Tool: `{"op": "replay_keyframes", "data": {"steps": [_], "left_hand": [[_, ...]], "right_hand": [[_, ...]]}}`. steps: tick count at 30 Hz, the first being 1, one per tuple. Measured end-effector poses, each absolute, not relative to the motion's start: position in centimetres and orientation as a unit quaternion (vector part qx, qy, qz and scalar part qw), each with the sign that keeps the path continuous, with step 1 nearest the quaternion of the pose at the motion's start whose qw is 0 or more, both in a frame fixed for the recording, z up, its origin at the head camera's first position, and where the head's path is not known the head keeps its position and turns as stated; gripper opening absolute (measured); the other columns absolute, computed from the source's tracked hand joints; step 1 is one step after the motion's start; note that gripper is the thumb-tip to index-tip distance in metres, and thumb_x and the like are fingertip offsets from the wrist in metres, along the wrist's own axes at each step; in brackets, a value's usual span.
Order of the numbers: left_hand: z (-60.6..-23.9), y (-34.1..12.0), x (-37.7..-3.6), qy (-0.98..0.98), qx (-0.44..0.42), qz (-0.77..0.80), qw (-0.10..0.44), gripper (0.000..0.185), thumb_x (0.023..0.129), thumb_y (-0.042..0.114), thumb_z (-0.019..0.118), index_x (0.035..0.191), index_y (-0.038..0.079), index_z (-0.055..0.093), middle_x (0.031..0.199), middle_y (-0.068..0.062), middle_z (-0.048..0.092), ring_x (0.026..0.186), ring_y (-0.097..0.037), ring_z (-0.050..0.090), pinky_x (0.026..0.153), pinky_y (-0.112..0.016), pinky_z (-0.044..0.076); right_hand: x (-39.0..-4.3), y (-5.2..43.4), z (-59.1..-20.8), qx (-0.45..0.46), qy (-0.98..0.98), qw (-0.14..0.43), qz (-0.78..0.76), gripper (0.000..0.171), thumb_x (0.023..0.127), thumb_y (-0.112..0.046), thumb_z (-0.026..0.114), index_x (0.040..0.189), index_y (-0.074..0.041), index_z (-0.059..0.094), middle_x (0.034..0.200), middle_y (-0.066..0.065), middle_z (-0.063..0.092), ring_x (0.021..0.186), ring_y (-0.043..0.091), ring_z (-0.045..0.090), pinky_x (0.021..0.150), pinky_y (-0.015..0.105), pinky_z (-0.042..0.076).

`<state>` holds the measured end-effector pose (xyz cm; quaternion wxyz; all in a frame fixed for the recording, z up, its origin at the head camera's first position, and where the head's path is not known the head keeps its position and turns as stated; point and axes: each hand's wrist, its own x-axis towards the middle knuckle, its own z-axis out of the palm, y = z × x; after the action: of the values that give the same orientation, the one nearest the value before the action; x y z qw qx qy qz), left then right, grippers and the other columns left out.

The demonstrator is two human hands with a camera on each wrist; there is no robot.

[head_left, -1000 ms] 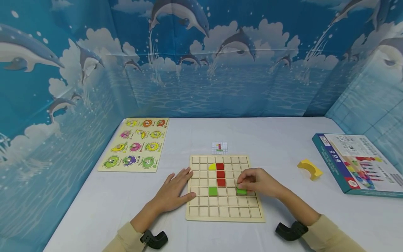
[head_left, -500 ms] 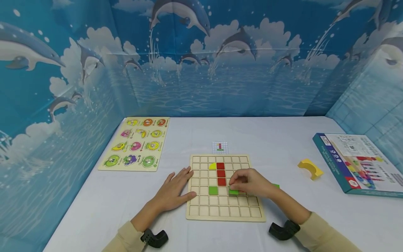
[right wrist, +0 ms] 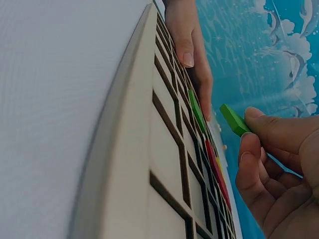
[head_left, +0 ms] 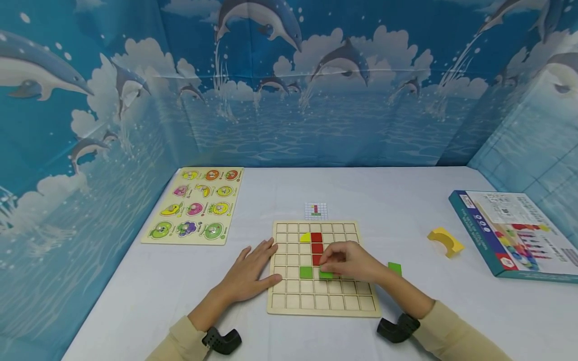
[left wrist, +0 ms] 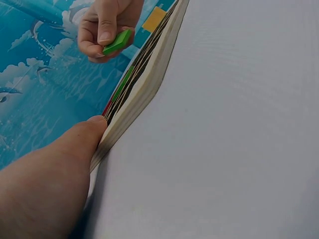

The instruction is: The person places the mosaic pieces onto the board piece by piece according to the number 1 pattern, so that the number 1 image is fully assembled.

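A wooden grid board (head_left: 322, 301) lies on the white table. In it sit a column of red squares (head_left: 316, 248), a yellow piece (head_left: 304, 237) and a green square (head_left: 306, 273). My right hand (head_left: 349, 261) pinches another green square (head_left: 326, 275) (right wrist: 234, 120) (left wrist: 117, 42), tilted just above the board, right of the seated green one. My left hand (head_left: 253, 271) lies flat with straight fingers against the board's left edge (left wrist: 134, 104).
A third green square (head_left: 395, 268) lies off the board to the right. A yellow arch block (head_left: 445, 241) and a blue box (head_left: 512, 233) are farther right. A fruit puzzle (head_left: 194, 205) is at back left, a small pattern card (head_left: 315, 211) behind the board.
My right hand has carried the green square leftward across the board toward the red column, uncovering the loose green square on the table. The left hand has stayed put.
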<state>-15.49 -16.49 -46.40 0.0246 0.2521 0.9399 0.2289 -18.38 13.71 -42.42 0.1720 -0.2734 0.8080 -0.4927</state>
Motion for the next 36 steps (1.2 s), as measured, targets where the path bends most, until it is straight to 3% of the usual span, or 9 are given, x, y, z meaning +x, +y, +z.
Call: {"op": "replay_keyframes", "data": {"steps": [17, 36], "left_hand": [[-46.4, -16.5, -15.4, 0.939, 0.253, 0.231, 0.024, 0.079, 0.095, 0.057, 0.050, 0.155, 0.011, 0.028, 0.161, -0.002, 0.021, 0.147, -0.018, 0.016, 0.115, -0.052, 0.011], [-46.5, -16.6, -15.4, 0.939, 0.255, 0.230, 0.019, 0.079, 0.094, 0.057, 0.051, 0.154, 0.010, 0.030, 0.161, -0.003, 0.022, 0.147, -0.019, 0.018, 0.115, -0.052, 0.012]], "right_hand": [[-18.6, 12.6, -43.6, -0.285, 0.809, 0.166, -0.487, 0.008, 0.088, -0.016, 0.074, 0.091, -0.010, 0.069, 0.082, 0.002, 0.064, 0.063, 0.015, 0.057, 0.057, 0.026, 0.052], [-18.5, 12.6, -43.7, -0.334, 0.825, 0.129, -0.438, 0.005, 0.090, -0.014, 0.072, 0.092, -0.016, 0.068, 0.081, -0.008, 0.062, 0.066, 0.008, 0.055, 0.061, 0.024, 0.049]]}}
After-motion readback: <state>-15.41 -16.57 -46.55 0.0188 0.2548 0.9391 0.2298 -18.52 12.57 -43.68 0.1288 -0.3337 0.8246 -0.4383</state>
